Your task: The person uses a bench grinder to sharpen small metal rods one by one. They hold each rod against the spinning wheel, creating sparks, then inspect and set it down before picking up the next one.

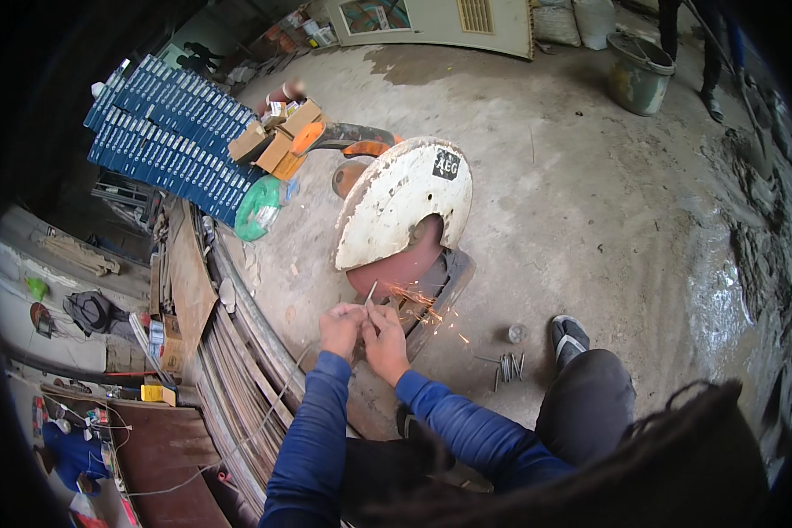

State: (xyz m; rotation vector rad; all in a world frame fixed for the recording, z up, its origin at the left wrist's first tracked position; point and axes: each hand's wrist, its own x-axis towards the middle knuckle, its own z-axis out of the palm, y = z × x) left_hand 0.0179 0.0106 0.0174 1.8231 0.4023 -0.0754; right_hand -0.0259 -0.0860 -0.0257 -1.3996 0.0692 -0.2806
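Note:
A chop saw with a chipped white blade guard stands on the floor in front of me. Its reddish-brown cutting disc shows below the guard. Between my hands a thin metal rod points up at the disc's lower edge. Orange sparks fly off to the right there. My left hand is closed around the rod. Pressed close beside it, my right hand pinches the same rod. The fingers hide the rod's lower part. Whether the saw's orange-and-black handle is latched, I cannot tell.
Several cut metal rods lie by a small round metal piece, near my foot. Long pipes run along the left. Stacked blue boxes stand far left, a bucket far right, near a person's legs.

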